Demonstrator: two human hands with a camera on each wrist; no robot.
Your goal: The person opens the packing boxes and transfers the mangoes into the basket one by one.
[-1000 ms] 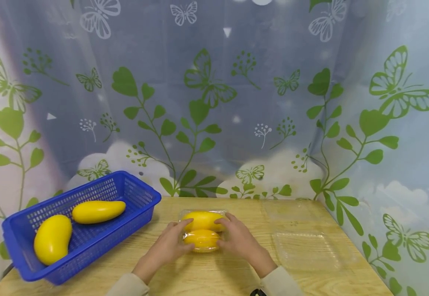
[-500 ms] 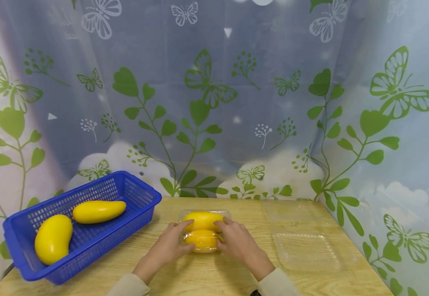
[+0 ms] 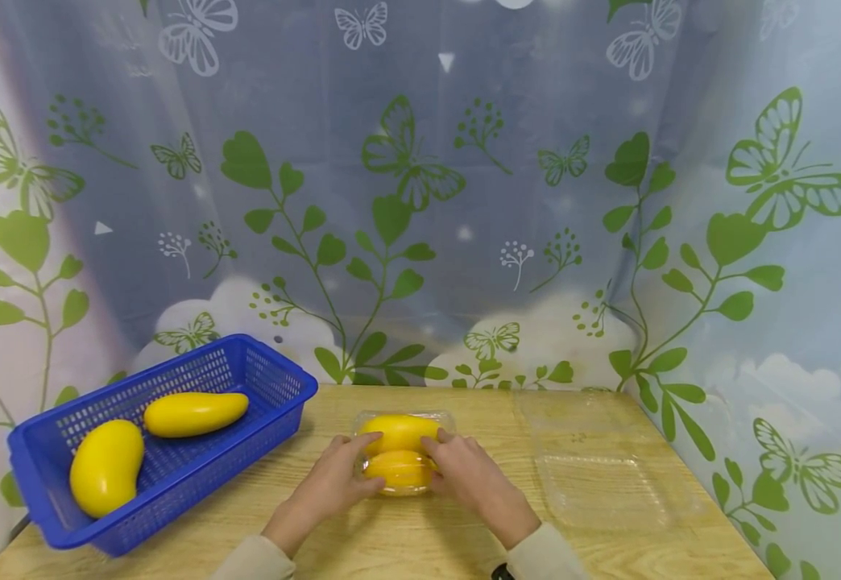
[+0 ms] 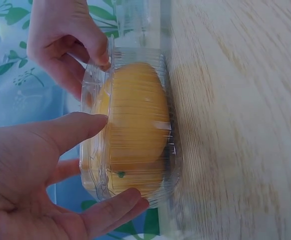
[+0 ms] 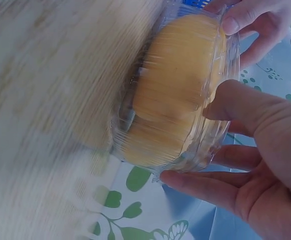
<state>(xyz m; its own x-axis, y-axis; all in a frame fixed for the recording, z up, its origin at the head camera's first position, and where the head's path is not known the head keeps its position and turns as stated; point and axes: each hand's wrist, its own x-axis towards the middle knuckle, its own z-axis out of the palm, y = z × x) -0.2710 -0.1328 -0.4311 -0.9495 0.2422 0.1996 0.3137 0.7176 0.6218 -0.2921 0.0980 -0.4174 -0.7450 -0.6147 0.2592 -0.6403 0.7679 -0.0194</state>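
Observation:
Two yellow mangoes, one behind the other, lie inside a clear plastic food box [image 3: 402, 489] in the middle of the table. The back mango [image 3: 399, 429] and the front mango [image 3: 396, 466] both show through the plastic. My left hand [image 3: 331, 481] grips the box's left end, and my right hand [image 3: 475, 483] grips its right end. In the left wrist view, the left thumb presses the box's rim [image 4: 108, 145] while other fingers reach around the end. The right wrist view shows the right thumb at the rim of the same box [image 5: 170, 65], fingers around its corner.
At the left stands a blue plastic basket [image 3: 196, 509] holding a curved mango [image 3: 106, 469] and a longer mango [image 3: 194, 415]. A clear plastic container [image 3: 604, 491] lies on the wooden table [image 3: 391, 544] at the right. A patterned curtain [image 3: 420, 242] hangs behind.

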